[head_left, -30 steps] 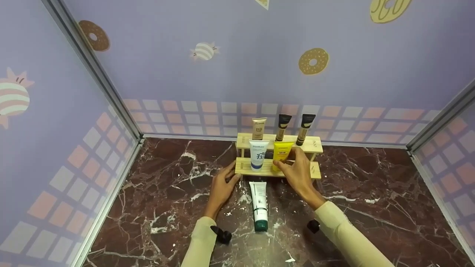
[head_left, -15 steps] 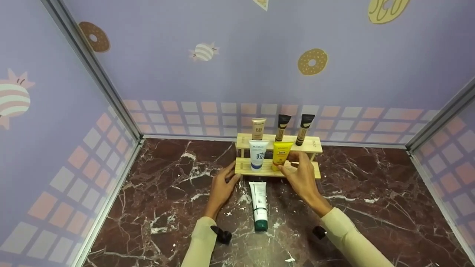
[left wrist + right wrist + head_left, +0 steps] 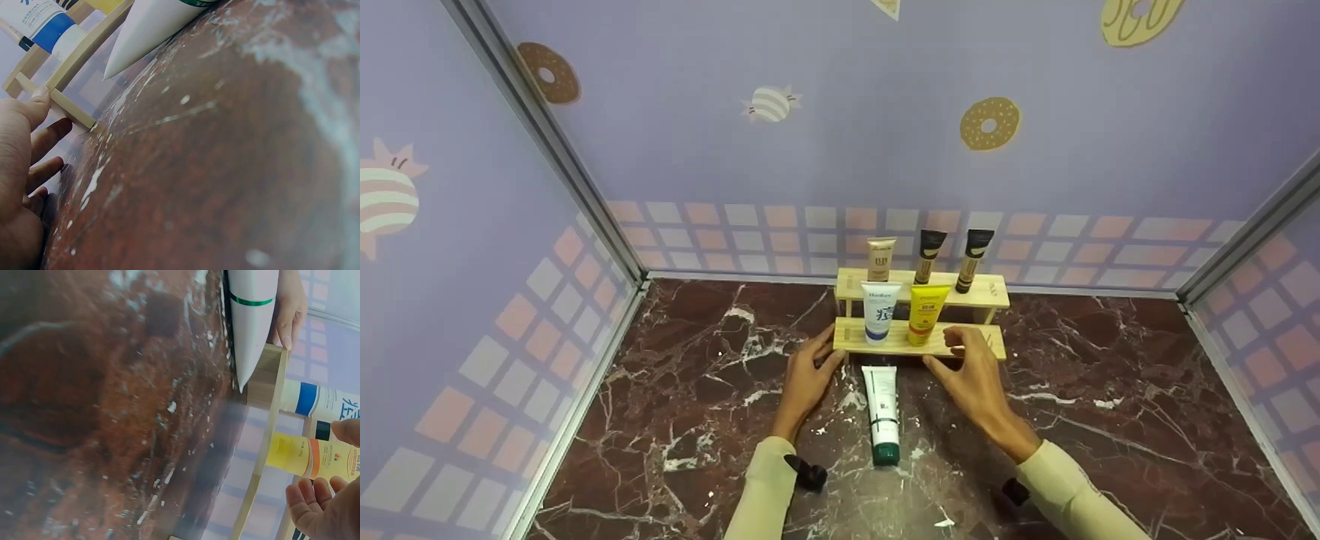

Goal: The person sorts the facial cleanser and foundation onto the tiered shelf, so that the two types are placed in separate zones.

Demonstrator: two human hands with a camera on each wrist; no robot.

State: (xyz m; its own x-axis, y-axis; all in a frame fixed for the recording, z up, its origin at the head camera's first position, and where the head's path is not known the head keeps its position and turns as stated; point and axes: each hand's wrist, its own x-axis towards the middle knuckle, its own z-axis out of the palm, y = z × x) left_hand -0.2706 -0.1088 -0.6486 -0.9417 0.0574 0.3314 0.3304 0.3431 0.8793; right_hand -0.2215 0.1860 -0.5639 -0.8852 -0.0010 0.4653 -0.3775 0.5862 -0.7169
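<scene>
A two-tier wooden rack stands before the back wall. My left hand rests at its left front corner, thumb on the board's end and the other fingers loosely extended beside the leg. My right hand is just in front of the lower tier, fingers loosely bent and nothing in it. Nearest to it is a yellow tube, upright on the lower tier; in the right wrist view the fingers are apart from this tube. Left of it stands a white tube with a blue cap.
The upper tier bears a beige BB cream tube and two black-and-gold tubes. A white tube with a green cap lies on the marbled tabletop in front of the rack. Patterned walls enclose the back and sides.
My right hand has let go of the yellow tube and drawn back toward the front right. The tube stands on the lower tier. The left hand has stayed at the rack's corner.
</scene>
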